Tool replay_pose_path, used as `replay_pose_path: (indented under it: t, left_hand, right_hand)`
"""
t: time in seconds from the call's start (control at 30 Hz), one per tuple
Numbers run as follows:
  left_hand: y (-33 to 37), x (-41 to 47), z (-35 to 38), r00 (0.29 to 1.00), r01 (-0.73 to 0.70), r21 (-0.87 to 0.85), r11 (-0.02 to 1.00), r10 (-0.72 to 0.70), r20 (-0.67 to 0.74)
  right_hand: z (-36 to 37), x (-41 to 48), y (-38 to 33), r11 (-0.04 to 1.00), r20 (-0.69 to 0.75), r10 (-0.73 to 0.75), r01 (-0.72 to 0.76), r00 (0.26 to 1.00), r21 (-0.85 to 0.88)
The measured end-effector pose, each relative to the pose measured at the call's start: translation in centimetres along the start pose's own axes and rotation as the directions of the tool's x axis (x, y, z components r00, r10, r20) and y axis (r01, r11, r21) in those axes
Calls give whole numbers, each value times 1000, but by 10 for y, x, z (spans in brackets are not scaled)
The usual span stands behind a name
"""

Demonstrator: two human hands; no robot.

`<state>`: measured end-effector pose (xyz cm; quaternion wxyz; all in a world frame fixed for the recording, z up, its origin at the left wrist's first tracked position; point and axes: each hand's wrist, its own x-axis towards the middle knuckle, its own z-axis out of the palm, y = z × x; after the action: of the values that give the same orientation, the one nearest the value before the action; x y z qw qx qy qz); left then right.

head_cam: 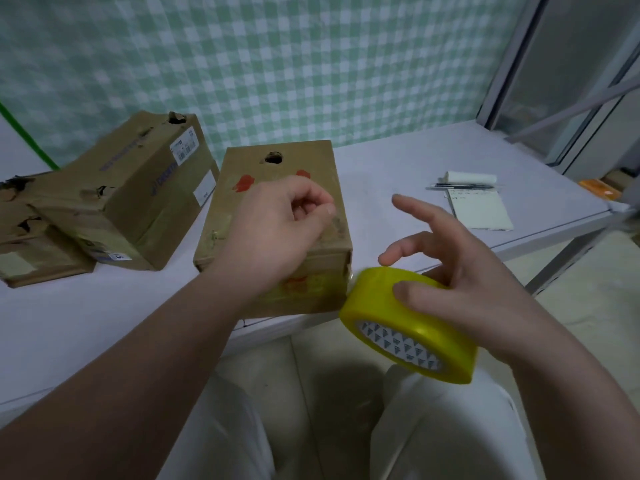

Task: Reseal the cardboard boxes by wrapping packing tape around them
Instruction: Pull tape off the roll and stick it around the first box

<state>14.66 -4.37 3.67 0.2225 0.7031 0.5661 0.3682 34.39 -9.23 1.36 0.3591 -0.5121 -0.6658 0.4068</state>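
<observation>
One worn brown cardboard box point(239, 209) sits at the white worktop's point(398, 174) front edge. The right hand point(464, 268) grips a yellow packing-tape roll point(381, 299) beside its near corner. The left hand point(277, 223) pinches over the lid, holding what I cannot tell. Slack could let tape stick to itself.

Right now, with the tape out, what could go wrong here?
The right hand holds the tape roll with two fingers lifted, past the edge of the table; it might slip and drop. The nearest box sits at that edge, so a hard pull could drag it off.
</observation>
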Motion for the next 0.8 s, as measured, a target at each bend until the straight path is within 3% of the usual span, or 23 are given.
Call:
replay_pose_path:
  t: [0.13,0.23,0.3,0.47,0.57,0.8]
  left_hand:
    - [17,-15,1,980,145,-151,978,-122,156]
    - [24,-20,4,906,266,-158,951,-190,379]
    - [28,-23,7,876,296,-166,941,-198,440]
    - [34,-29,14,913,314,-301,901,-200,354]
    - [35,-32,15,933,267,-289,919,-172,316]
    - [42,-36,17,955,205,-278,939,-130,266]
  right_hand:
    - [-10,-16,-1,994,-82,-71,78,994,82]
    - [-13,-26,-4,987,-132,-100,115,986,114]
    - [-13,-30,-6,983,-158,-117,137,980,122]
    - [-11,-41,-14,979,-220,-147,174,964,108]
    - [-8,-46,-17,983,-235,-131,157,963,99]
    - [3,-45,-9,985,-198,57,-22,978,174]
